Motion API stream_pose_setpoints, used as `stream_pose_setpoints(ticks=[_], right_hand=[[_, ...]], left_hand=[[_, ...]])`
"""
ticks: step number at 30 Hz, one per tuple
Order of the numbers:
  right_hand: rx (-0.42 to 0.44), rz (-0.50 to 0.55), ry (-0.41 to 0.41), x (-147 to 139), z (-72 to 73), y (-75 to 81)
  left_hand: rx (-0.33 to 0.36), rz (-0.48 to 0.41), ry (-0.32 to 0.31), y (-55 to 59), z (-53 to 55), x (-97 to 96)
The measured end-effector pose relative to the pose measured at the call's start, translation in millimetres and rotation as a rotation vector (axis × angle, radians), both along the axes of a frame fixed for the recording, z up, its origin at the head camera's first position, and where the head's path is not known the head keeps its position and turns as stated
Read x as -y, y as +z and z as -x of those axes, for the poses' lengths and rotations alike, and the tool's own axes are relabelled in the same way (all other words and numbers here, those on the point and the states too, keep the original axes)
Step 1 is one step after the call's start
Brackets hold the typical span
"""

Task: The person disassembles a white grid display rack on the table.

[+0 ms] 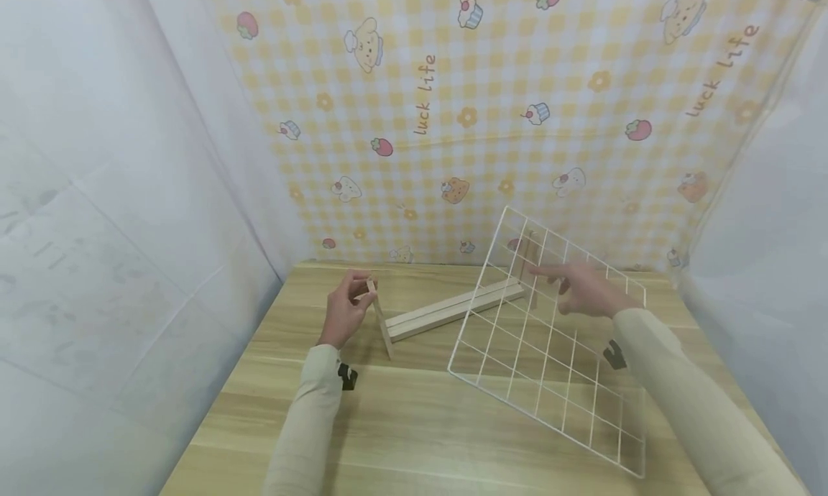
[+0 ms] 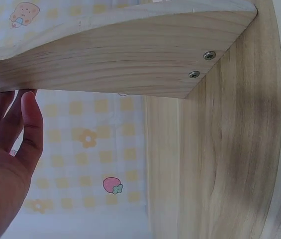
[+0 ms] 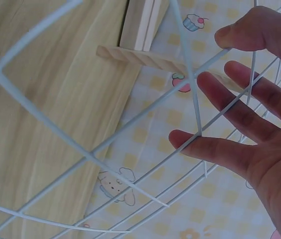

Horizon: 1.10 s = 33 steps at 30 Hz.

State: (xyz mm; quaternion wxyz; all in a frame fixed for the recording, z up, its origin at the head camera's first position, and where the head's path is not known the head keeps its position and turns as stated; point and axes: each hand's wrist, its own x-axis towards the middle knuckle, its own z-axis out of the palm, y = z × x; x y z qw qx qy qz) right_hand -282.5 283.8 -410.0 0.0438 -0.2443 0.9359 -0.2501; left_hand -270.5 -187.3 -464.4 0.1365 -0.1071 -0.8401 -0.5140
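My left hand (image 1: 346, 310) pinches the top of one upright wooden end piece (image 1: 382, 322) of a wooden stand; the left wrist view shows this panel (image 2: 130, 59) with two metal screw heads near its foot. Light wooden bars (image 1: 453, 310) join it to the far end piece (image 3: 145, 59). A white wire grid (image 1: 507, 384) stands tilted at the right, partly in front of the stand. On its upper part is my right hand (image 1: 582, 287), blurred in the head view. In the right wrist view, thumb and loosely bent fingers (image 3: 220, 149) lie on either side of the wires.
The wood-grain tabletop (image 1: 401, 424) lies beneath everything. A yellow checked cloth (image 1: 446, 86) with cartoon prints hangs behind it. Pale sheets (image 1: 116, 230) close off both sides. A black clip-like piece (image 1: 347, 377) shows at the left wrist, another (image 1: 614, 354) at the right.
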Motion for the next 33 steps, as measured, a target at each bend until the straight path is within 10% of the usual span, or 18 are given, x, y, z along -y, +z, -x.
stream_pose_setpoints(ticks=[33], right_hand=[[0.004,-0.086,0.046,-5.7,-7.2,-19.7]], left_hand=[[-0.009,-0.055,0.077,-7.0,-68.2,-13.0]])
